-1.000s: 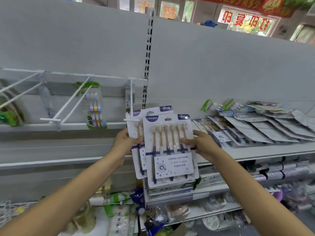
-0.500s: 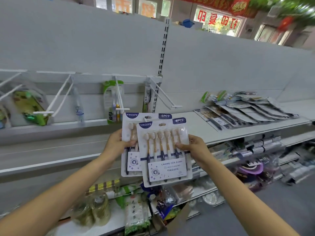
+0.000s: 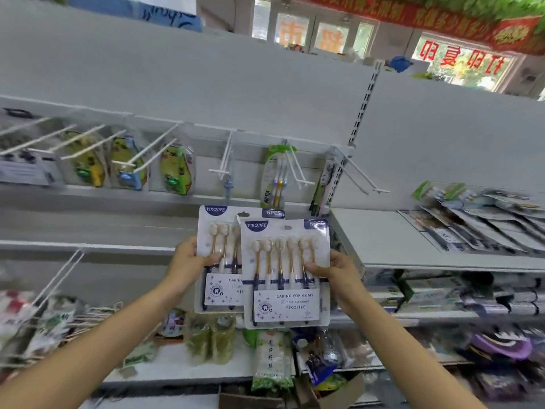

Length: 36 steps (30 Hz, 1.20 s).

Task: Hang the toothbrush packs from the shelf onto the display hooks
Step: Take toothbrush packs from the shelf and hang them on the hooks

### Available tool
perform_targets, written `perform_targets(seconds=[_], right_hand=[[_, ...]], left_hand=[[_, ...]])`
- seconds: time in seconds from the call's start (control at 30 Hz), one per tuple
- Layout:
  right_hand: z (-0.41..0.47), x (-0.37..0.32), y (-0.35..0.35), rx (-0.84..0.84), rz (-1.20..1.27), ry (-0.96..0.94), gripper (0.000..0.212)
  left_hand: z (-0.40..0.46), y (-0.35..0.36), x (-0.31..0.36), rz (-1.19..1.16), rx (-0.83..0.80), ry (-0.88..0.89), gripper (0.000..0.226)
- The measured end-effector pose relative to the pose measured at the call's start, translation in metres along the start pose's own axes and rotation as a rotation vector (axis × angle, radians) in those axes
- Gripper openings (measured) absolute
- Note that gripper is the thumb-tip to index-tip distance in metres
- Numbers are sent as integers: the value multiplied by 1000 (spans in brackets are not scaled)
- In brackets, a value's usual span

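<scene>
Below the hook rail, two toothbrush packs are held up, overlapping. Left hand [image 3: 188, 259] grips the rear pack [image 3: 219, 249] by its left edge, thumb on the front. Right hand [image 3: 339, 271] grips the front pack [image 3: 287, 274] at its right edge, fingers curled onto the blister. Both packs are upright and clear of the shelf [image 3: 380, 240], where more packs [image 3: 477, 225] lie fanned out to the right.

Step, as I read it: carry done, hang not yet started. Neither pack's hang slot is on a hook. Nearest bare hooks: one [image 3: 224, 160] straight above the rear pack, one [image 3: 361, 175] up right by the upright. The middle hook [image 3: 296, 168] has one pack [image 3: 275, 178] on it.

Next move needs: pick one hook, raise one pack so its top slot lines up with the tip, then push back along the wire. Packs overlap, so split them first or the slot may be blocked.
</scene>
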State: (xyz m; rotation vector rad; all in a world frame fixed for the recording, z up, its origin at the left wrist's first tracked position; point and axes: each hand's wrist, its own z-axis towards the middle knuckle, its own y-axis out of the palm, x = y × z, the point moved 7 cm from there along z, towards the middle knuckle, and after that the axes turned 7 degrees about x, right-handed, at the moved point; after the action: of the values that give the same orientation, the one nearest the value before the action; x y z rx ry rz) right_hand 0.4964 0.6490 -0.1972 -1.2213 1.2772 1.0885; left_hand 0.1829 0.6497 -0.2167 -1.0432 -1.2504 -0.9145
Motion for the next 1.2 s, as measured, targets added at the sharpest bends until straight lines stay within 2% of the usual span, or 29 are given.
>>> perform_targets(seconds=[0.23, 0.4, 0.57, 1.03, 1.2], right_hand=[[-32, -6, 75, -75, 62, -33, 26], [-35, -11, 137, -117, 57, -32, 29], [-43, -20, 223, -133, 39, -96, 20], [-59, -11, 469, -125, 117, -102, 22], [-63, -17, 532, -207, 140, -88, 27]], left_hand=[[-17, -95, -4, 16, 114, 19, 29], [-7, -168, -10, 29, 140, 28, 35], [13, -247, -12, 37, 163, 59, 32], [84, -478, -39, 59, 167, 94, 39], [96, -539, -35, 33, 209, 120, 40]])
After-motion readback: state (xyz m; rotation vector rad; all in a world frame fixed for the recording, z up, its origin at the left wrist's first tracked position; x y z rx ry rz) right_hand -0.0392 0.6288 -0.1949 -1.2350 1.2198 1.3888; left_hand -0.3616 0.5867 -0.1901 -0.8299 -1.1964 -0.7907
